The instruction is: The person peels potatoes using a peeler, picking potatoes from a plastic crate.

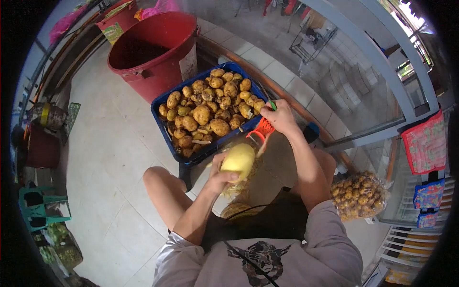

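A large peeled yellow potato (238, 161) rests in my left hand (220, 176), whose fingers and thumb are wrapped round it. Above and to the right, my right hand (279, 116) grips an orange peeler (262, 129) with some green showing at the top of the fist. The peeler's head is beside the upper right of the potato; whether they touch is unclear. A strip of peel hangs near the peeler. Just beyond my hands stands a blue crate (158, 125) full of unpeeled, dirt-marked potatoes (201, 114). Peelings (235, 190) lie below the held potato, between my legs.
Behind the crate is a big red bin (158, 81). A clear bag of small potatoes (362, 196) sits at my right. Glass panels in a grey frame (375, 135) stand at the right. Far left is a green plastic stool (45, 206).
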`<action>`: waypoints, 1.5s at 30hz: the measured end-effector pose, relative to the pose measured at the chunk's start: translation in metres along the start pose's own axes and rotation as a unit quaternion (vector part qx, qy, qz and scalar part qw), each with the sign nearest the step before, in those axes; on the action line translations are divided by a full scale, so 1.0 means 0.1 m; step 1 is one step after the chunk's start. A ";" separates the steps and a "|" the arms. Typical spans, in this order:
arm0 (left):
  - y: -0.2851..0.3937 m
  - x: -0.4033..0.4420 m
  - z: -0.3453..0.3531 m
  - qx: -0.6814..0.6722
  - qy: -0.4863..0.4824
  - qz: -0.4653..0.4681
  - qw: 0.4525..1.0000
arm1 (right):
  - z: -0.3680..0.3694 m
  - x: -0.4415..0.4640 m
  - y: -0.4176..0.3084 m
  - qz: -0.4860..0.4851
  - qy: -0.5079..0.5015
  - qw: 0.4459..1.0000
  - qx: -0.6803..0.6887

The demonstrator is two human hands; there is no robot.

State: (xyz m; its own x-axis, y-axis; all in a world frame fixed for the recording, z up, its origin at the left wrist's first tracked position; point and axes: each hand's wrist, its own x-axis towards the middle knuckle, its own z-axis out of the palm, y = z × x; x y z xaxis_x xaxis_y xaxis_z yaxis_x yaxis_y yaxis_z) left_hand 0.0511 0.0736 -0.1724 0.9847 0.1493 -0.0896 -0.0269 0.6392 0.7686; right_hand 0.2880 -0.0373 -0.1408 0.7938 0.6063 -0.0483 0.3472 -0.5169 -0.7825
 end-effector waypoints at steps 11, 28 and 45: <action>-0.01 -0.02 -0.01 -0.057 -0.025 -0.026 0.998 | -0.12 -0.13 -0.21 0.008 0.045 0.996 -0.080; 0.19 0.10 -0.27 -0.021 0.099 0.123 0.987 | 0.02 -0.15 -0.19 -0.007 0.047 0.996 0.079; 0.05 0.04 -0.04 -0.166 0.097 0.086 0.978 | -0.15 -0.16 -0.25 -0.057 0.075 0.995 -0.014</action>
State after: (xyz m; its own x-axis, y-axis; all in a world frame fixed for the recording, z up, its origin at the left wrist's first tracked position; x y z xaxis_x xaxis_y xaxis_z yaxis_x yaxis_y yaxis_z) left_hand 0.0542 0.0805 -0.1711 0.9107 0.3956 -0.1193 -0.2757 0.7969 0.5376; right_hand 0.2743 -0.0435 -0.1115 0.8139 0.5653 0.1342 0.4503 -0.4678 -0.7605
